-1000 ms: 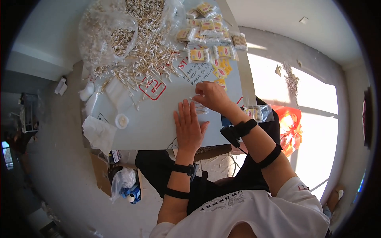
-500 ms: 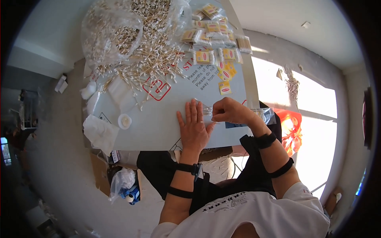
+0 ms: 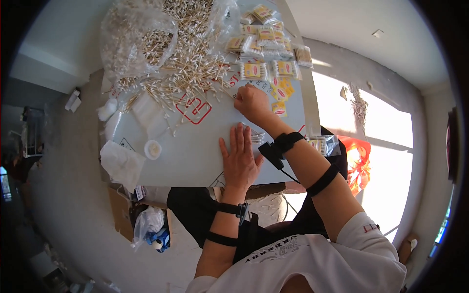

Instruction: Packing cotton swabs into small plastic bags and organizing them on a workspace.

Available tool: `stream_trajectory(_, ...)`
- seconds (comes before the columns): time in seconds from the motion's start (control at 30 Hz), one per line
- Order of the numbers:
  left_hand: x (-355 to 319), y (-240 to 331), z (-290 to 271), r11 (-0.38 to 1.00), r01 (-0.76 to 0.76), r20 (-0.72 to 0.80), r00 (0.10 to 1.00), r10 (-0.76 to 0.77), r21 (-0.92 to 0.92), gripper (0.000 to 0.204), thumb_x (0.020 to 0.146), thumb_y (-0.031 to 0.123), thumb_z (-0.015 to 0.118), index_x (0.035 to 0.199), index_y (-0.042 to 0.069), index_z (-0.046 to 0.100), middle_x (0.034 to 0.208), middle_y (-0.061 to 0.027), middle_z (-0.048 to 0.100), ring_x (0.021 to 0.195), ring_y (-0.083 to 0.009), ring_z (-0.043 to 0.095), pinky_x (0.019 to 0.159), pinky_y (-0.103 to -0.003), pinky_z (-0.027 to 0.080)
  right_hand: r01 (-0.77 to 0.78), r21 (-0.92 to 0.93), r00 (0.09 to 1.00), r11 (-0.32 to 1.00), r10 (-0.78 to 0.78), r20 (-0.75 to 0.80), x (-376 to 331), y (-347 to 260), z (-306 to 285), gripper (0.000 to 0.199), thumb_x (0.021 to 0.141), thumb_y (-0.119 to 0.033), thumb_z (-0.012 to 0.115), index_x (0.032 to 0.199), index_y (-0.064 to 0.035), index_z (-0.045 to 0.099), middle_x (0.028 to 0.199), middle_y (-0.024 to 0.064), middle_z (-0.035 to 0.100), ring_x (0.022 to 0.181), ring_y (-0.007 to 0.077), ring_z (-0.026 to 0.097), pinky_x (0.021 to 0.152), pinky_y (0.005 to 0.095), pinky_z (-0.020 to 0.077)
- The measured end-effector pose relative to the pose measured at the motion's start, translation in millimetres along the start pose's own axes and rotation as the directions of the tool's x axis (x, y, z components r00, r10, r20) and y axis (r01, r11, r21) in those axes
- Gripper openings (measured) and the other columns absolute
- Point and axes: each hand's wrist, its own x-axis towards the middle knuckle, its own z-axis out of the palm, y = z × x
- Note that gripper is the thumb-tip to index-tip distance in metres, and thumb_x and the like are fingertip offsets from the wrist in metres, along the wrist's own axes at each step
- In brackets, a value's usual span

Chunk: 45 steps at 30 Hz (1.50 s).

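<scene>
My left hand (image 3: 239, 158) lies flat on the grey printed tabletop (image 3: 195, 156), fingers stretched out. Beside its fingertips and thumb is a small row of cotton swabs (image 3: 257, 137), partly covered by the hand. My right hand (image 3: 252, 102) is closed, knuckles up, near the right edge of a big heap of loose cotton swabs (image 3: 195, 63). Its fingertips are turned under, so anything in them is hidden. Just right of it lie small yellow cards (image 3: 279, 108). Behind these are several filled clear packs of swabs (image 3: 254, 71).
A large clear plastic bag (image 3: 139, 44) spills the heap at the back left. A small round white tub (image 3: 153, 149) and a white tissue (image 3: 122, 163) sit at the left. Another swab pack (image 3: 320, 145) rests at the table's right edge, near a red plastic bag (image 3: 359, 163).
My right hand has moved from beside the left thumb, away from me and leftward, to the heap's edge. My left hand stays flat in about the same place.
</scene>
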Motion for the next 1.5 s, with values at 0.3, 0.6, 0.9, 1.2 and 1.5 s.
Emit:
stream_trajectory(0.3, 1, 0, 8, 1.000, -0.001, -0.060, 0.998, 0.001, -0.005, 0.083, 0.084, 0.050, 0.059, 0.145, 0.002, 0.028, 0.153, -0.0166, 0.024, 0.143, -0.0312, 0.020, 0.114, -0.056, 0.010, 0.163, 0.032, 0.983, 0.986, -0.165, 0.083, -46, 26, -37, 0.007, 0.072, -0.010, 0.062, 0.072, -0.0037, 0.058, 0.079, 0.0122, 0.059, 0.073, 0.0343, 0.061, 0.065, 0.0422, 0.0494)
stream_trajectory(0.6, 0, 0, 6, 1.000, -0.017, -0.059, 0.998, 0.018, 0.018, 0.083, 0.085, 0.051, 0.059, 0.146, 0.005, 0.027, 0.154, -0.0136, 0.023, 0.144, -0.0291, 0.019, 0.114, -0.056, 0.010, 0.391, 0.054, 0.870, 0.919, -0.388, 0.304, -47, 24, -45, 0.004, 0.075, -0.006, 0.060, 0.079, -0.0044, 0.060, 0.081, 0.0112, 0.060, 0.074, 0.0333, 0.062, 0.066, 0.0411, 0.0499)
stream_trajectory(0.9, 1, 1, 2, 0.996, -0.014, 0.037, 0.999, 0.011, 0.085, 0.081, 0.085, 0.047, 0.060, 0.147, 0.006, 0.027, 0.153, -0.0131, 0.026, 0.144, -0.0288, 0.018, 0.114, -0.057, 0.011, 0.783, 0.058, 0.610, 0.619, -0.783, 0.121, -7, -15, -27, 0.010, 0.072, 0.000, 0.062, 0.078, -0.0077, 0.066, 0.107, 0.0095, 0.058, 0.098, 0.0250, 0.058, 0.076, 0.0341, 0.0499)
stream_trajectory(1.2, -1, 1, 4, 1.000, -0.017, -0.075, 0.997, 0.019, 0.017, 0.080, 0.083, 0.046, 0.063, 0.144, 0.005, 0.031, 0.148, -0.0132, 0.030, 0.140, -0.0340, 0.023, 0.112, -0.058, 0.016, 0.464, -0.085, 0.858, 0.882, -0.423, 0.291, -29, 17, -43, 0.014, 0.073, -0.011, 0.069, 0.066, -0.0051, 0.058, 0.077, 0.0083, 0.058, 0.080, 0.0286, 0.061, 0.064, 0.0389, 0.0493)
stream_trajectory(1.5, -1, 1, 10, 0.998, -0.040, -0.157, 0.987, 0.032, -0.044, 0.081, 0.080, 0.043, 0.067, 0.142, 0.004, 0.034, 0.147, -0.0131, 0.032, 0.140, -0.0330, 0.024, 0.111, -0.059, 0.018, 0.333, -0.067, 0.876, 0.940, -0.283, 0.390, -25, 13, -50, 0.014, 0.071, -0.014, 0.071, 0.076, -0.0035, 0.063, 0.077, 0.0122, 0.063, 0.076, 0.0322, 0.063, 0.065, 0.0401, 0.0497)
